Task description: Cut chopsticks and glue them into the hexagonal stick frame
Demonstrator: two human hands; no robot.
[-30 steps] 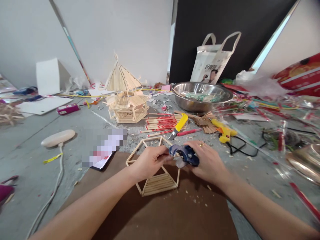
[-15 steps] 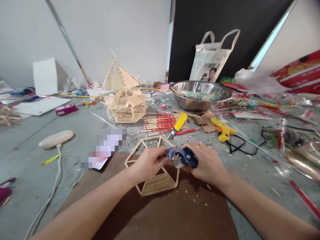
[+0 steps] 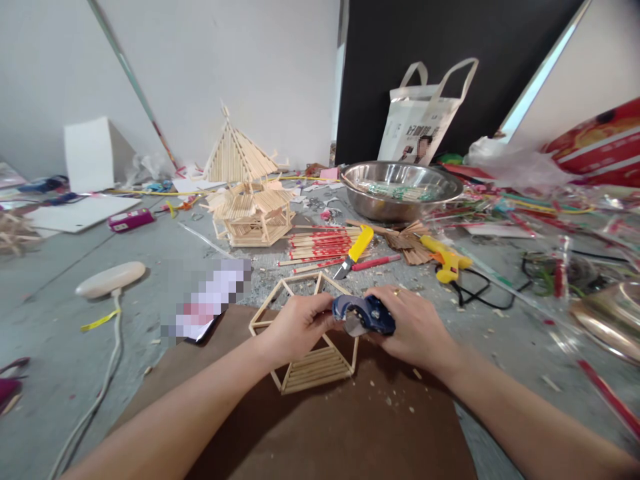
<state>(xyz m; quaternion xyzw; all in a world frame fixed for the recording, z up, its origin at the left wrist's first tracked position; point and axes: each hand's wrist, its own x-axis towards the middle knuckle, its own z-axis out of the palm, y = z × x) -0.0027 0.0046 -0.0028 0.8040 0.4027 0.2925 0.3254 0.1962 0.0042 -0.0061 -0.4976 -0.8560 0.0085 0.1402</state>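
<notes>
In my right hand [image 3: 413,327] is a dark blue hand cutter [image 3: 364,315] with a curved jaw and a grey metal blade, which looks like a pipe cutter. The fingers of my left hand [image 3: 300,323] are pinched together at the jaw end. Whatever they hold there is hidden. Beneath both hands lies a many-sided frame of thin wooden sticks [image 3: 266,300], with one wedge filled by a row of sticks [image 3: 317,370]. The frame rests on a brown board [image 3: 300,440] dotted with wood chips, and my left hand covers part of it.
Just beyond are a yellow-handled knife [image 3: 361,244], red-marked sticks [image 3: 320,244] and a yellow glue gun [image 3: 449,263]. Farther back stand a stick-built pavilion [image 3: 250,207] and a metal basin [image 3: 400,207]. A phone [image 3: 210,307] and a white corded device [image 3: 113,280] lie left.
Both hands and the cutter keep the same pose over the stick frame. The whole view has shifted very slightly.
</notes>
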